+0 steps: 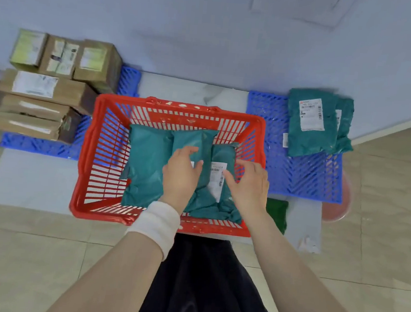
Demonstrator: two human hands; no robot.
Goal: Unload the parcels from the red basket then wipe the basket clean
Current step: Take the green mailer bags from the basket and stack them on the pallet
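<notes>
Single head-worn wide-angle view, looking steeply down, close above red basket (173, 118) on floor

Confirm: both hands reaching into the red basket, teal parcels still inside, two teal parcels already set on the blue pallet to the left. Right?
Not quite. The unloaded teal parcels lie on the blue pallet to the right of the red basket, per the head view; the left holds cardboard boxes. Both the left hand and right hand do reach inside.

Brown cardboard boxes (54, 87) with white labels are stacked at ten o'clock, resting partly on a blue lattice pallet (39, 145) on the floor. At three o'clock a second blue pallet (304, 174) lies flat, with a pink round tub (339, 205) touching its near right corner. A dark green cloth (278, 212) lies at four o'clock on a pale grey mat (31, 180) over beige floor tiles (378, 245).
</notes>
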